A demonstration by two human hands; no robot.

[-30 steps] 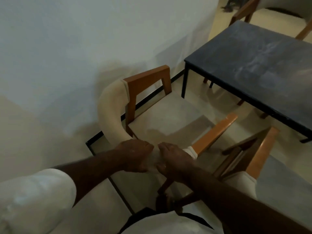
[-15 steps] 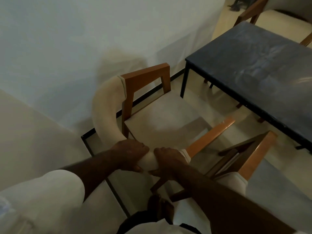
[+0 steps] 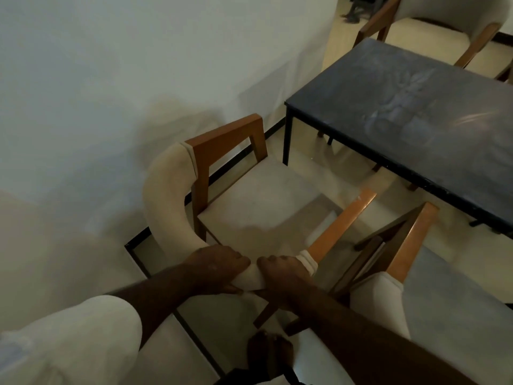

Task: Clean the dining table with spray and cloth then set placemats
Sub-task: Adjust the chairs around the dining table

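A wooden armchair [image 3: 249, 207] with a cream padded curved backrest stands below me, beside the white wall. My left hand [image 3: 219, 266] and my right hand [image 3: 283, 276] both grip the top of that backrest, side by side and almost touching. The dark dining table [image 3: 416, 115] with black metal legs stands at the upper right, its top streaked with pale smears. No spray bottle, cloth or placemat is in view.
A second armchair [image 3: 399, 262] stands close to the right of the held one, against the table's near side. A third chair [image 3: 444, 26] sits beyond the table's far end. The white wall [image 3: 111, 79] runs along the left. My foot [image 3: 269, 354] is on the tiled floor.
The held chair has shifted slightly away from the table, toward me and the wall. Both hands stay clamped on its backrest.
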